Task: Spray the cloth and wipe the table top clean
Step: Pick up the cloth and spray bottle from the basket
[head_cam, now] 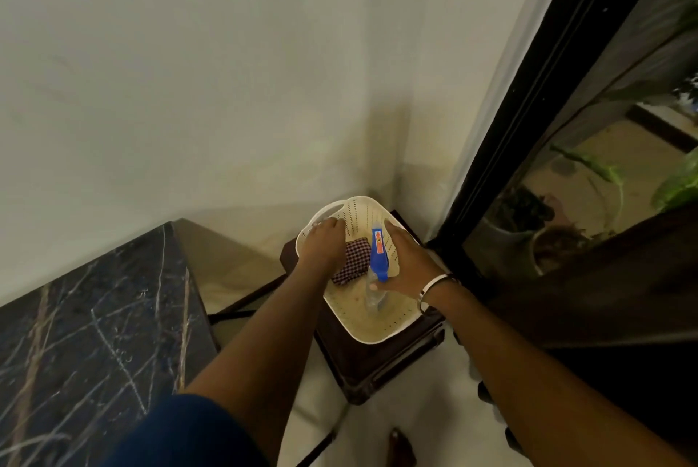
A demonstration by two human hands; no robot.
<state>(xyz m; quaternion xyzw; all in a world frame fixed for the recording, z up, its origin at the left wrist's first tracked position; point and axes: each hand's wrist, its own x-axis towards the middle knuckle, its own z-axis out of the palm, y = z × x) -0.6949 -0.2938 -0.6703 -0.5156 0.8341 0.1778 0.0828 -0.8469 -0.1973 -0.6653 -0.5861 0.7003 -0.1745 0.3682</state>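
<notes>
Inside a white perforated basket (pixel 381 330) on a low stool, both hands are reaching. Left hand (pixel 321 245) is lying curled over the checked cloth (pixel 353 262); whether it is gripping is hidden. Right hand (pixel 409 264) is closing loosely on the spray bottle (pixel 377 270), lying lengthwise, blue head pointing away, just right of the cloth.

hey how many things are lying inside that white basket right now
2: a checked cloth under the left hand, and a spray bottle under the right hand. The hands may hide more in the basket.
</notes>
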